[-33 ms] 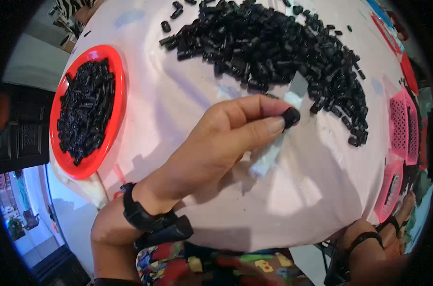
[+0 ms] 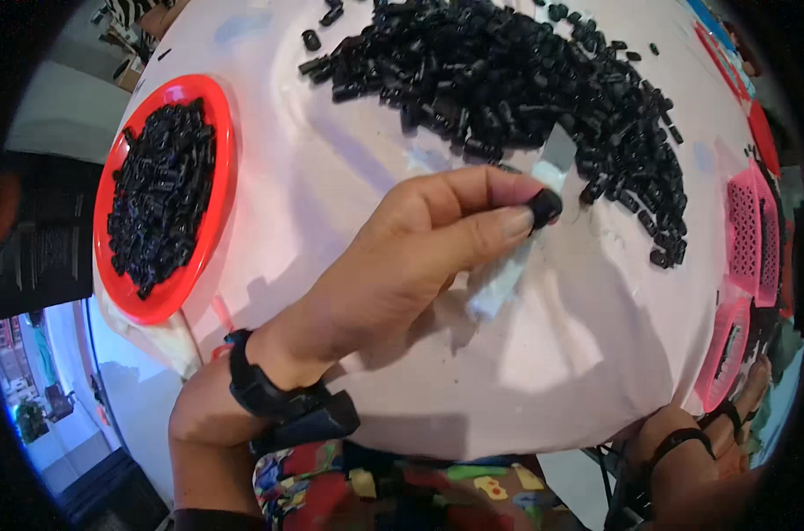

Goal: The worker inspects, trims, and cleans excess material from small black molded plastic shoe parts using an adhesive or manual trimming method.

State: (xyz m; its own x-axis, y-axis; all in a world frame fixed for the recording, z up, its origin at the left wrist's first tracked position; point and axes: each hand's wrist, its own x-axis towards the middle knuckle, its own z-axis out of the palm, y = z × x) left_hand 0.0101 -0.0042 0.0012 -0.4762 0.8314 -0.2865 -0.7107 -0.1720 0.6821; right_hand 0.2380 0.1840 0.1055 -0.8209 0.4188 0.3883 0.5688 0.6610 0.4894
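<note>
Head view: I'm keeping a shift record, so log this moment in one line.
left hand: pinching black piece | black pile: loose on table, beyond hand | red plate: at left, heaped with black pieces

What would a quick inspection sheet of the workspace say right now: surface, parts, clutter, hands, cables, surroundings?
Surface: pale pink table cover, creased.
Job's things: heap of black pieces on the far side; red plate at left, bearing more black pieces; grey strip with whitish wrap, partly behind the left hand.
Clutter: a few loose pieces left of the heap.
Left hand: small black piece pinched in its fingers.
Right hand: partly visible by the near right table edge; grip cannot be told.
Cables: nothing seen.
Surroundings: pink baskets at right; dark panelled furniture at left.
</note>
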